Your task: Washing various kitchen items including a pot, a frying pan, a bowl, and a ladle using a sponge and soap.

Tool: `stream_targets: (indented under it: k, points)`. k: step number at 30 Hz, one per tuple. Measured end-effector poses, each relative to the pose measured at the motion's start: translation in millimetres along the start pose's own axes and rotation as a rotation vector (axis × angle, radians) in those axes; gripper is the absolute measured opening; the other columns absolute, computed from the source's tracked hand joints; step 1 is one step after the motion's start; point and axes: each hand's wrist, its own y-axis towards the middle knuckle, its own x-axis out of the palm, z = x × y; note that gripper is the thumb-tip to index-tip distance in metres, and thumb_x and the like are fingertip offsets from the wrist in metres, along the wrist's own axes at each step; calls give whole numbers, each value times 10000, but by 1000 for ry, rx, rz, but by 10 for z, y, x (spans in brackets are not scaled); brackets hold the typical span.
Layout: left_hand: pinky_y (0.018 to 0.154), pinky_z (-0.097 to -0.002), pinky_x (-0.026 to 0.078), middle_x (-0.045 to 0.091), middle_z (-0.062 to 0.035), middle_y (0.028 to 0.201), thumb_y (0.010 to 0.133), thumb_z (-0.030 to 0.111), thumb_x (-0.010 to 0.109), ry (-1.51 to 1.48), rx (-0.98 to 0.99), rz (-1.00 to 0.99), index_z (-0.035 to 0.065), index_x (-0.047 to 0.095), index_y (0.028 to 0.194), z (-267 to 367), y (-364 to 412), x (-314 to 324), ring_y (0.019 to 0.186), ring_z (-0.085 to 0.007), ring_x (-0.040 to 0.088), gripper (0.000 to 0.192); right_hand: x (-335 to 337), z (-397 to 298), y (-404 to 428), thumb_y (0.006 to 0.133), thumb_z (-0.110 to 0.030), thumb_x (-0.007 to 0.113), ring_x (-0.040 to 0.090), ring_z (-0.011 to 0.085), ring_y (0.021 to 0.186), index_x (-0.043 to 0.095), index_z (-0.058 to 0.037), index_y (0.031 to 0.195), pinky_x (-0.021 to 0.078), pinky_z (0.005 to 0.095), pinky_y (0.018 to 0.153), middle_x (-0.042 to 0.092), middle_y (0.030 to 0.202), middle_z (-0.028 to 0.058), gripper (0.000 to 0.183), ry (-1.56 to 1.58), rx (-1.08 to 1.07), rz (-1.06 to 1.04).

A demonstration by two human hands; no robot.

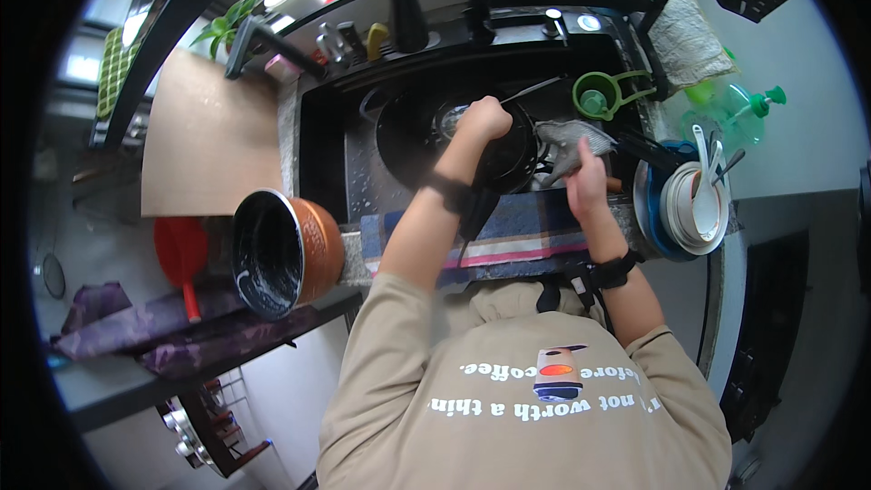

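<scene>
My left hand (484,119) is closed in a fist around a thin metal-handled utensil (534,90). It is over a large black pan (401,136) in the dark sink (323,150). Something shiny and rounded (446,121) shows beside the fist; whether it belongs to the utensil I cannot tell. My right hand (586,180) grips a wet grey cloth (568,143) at the right side of the pan, near the sink's front edge. A green handled cup (578,92) with a smaller green piece inside stands in the sink's back right corner.
A copper-coloured pot (320,252) lies tilted on the left, suds inside. Behind it is a brown board (211,143). Stacked white bowls (674,211) with spoons stand at the right. A plaid towel (510,228) covers the front edge. A green-topped pump bottle (745,116) stands back right.
</scene>
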Motion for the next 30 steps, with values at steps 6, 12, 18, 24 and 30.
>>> stream_targets:
  k: [6, 12, 18, 24, 30]
  points:
    - [859, -376, 406, 522, -184, 1094, 711, 140, 485, 92, 82, -94, 31, 570, 1021, 152, 809, 309, 1030, -327, 494, 340, -9, -56, 21, 904, -324, 358, 382, 100, 1062, 286, -45, 1292, 266, 228, 917, 401, 1220, 39, 483, -179, -112, -145]
    - [855, -377, 405, 522, -215, 1053, 677, 166, 492, 75, 238, 96, -6, 564, 977, 107, 1464, 691, 1004, -348, 489, 353, -11, -167, 16, 904, -374, 318, 387, 137, 1069, 171, -201, 1338, 319, 336, 884, 371, 1236, 39, 490, -280, 97, -60]
    - [975, -483, 239, 433, -170, 1192, 690, 132, 494, -25, 303, 13, 29, 458, 1113, 232, 1724, 1012, 1131, -316, 389, 437, -83, -158, 18, 887, -445, 300, 340, 163, 1132, 46, -231, 1352, 289, 334, 925, 292, 1303, 64, 571, -382, 74, -148]
    - [878, -432, 369, 563, -144, 1013, 716, 112, 489, 214, 406, -39, 60, 557, 985, 124, 1760, 1082, 972, -287, 527, 282, -196, -133, 124, 796, -620, 293, 184, 285, 1242, -71, -342, 1321, 157, 561, 936, 122, 1386, 60, 697, -387, 217, -110]
    - [779, -414, 423, 559, -174, 950, 697, 72, 480, 105, 493, 58, 45, 538, 897, 5, 1611, 1025, 928, -331, 517, 209, -184, -63, 241, 840, -550, 292, 210, 284, 1231, -50, -339, 1325, 177, 558, 930, 134, 1382, 58, 630, -311, 192, -150]
